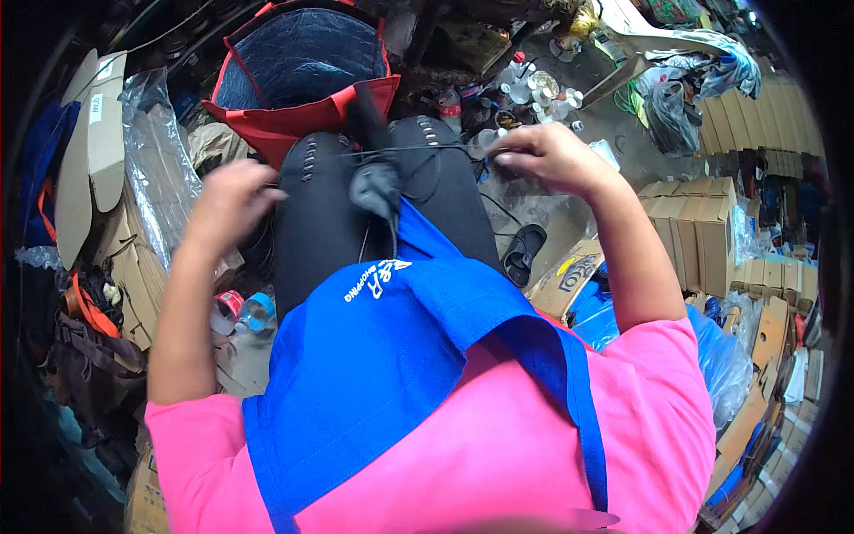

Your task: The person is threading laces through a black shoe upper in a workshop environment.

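A thin black cord (pixel 436 147) stretches across my black-trousered knees. At its right end my right hand (pixel 553 158) pinches it between thumb and fingers; a loose loop hangs below. My left hand (pixel 236 200) is raised beside my left knee, fingers curled together and slightly blurred. Whether the cord reaches it, I cannot make out. Between my thighs lies a bunched dark grey piece (pixel 375 189), its exact kind unclear, with a black strap-like piece (pixel 366 120) rising beyond it. The blue apron (pixel 374 347) covers my lap over a pink shirt.
A red bag with silver lining (pixel 307 62) stands open beyond my knees. Plastic bottles (pixel 543 93) lie ahead to the right, and more bottles (pixel 256 313) lie by my left leg. Cardboard (pixel 689 227) is stacked at the right. A black sandal (pixel 523 254) shows beside my right leg.
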{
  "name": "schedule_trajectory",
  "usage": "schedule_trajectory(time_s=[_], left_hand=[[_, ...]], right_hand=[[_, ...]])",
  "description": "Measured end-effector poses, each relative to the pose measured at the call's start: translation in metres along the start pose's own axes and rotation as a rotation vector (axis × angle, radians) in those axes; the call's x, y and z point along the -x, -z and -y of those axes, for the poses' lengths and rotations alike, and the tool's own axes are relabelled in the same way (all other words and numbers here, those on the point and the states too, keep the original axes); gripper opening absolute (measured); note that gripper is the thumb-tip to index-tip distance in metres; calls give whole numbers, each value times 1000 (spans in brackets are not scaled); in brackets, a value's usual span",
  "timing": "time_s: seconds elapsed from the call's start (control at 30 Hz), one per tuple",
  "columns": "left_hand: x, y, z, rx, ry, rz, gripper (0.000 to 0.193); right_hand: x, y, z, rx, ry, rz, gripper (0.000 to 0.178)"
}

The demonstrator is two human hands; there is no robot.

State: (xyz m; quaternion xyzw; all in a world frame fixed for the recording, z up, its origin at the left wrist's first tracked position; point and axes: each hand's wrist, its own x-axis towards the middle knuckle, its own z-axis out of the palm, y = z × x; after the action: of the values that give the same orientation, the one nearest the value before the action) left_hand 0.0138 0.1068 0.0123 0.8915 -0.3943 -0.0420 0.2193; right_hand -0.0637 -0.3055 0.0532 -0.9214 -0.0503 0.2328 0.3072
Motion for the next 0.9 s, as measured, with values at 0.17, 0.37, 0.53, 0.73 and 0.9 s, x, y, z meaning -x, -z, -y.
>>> schedule_trajectory(time_s=[0.17,0.37,0.53,0.73,0.9], left_hand=[[108,177,126,-404,482,-405,23],[166,229,189,-574,951,-417,42],[0,27,2,-66,237,-259,41],[-58,-48,-54,394,23,48,34],[-55,-36,-37,487,227,174,20]], right_hand=[[109,56,-196,383,-494,-419,30],[220,77,-304,669,-1306,-172,31],[61,-26,-123,39,-345,-399,49],[-25,-86,-3,-149,161,-384,31],[-28,-81,1,-680,-74,-128,20]])
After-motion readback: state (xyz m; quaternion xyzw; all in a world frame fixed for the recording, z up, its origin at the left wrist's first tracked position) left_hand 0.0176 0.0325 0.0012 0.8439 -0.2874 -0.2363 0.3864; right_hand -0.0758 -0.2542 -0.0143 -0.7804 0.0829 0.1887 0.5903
